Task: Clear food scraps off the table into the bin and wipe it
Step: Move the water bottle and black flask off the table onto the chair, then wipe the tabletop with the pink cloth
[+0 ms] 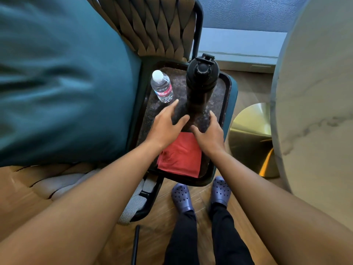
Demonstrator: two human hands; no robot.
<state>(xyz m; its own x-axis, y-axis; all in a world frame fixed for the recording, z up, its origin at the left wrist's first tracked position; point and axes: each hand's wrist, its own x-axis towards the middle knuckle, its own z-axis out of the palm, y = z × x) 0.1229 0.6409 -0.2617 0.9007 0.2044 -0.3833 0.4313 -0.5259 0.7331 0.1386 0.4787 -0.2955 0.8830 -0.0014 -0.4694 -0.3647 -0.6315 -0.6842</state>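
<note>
A dark speckled tray point(226, 96) rests on a chair seat in front of me. On it stand a tall black flask point(200, 83) and a small clear water bottle point(162, 87) with a white cap; a folded red cloth point(181, 155) lies at its near end. My left hand point(166, 125) hovers over the tray with fingers spread, just left of the flask's base. My right hand point(210, 134) sits at the flask's base on the right, fingers apart, holding nothing. The white marble table point(315, 92) is at the right. No bin or food scraps are in view.
A large teal cushion point(63, 83) fills the left side against the woven chair back point(152, 25). The table's brass pedestal base point(252, 138) stands on the wooden floor to the right of the chair. My feet in blue clogs point(200, 192) are just below the tray.
</note>
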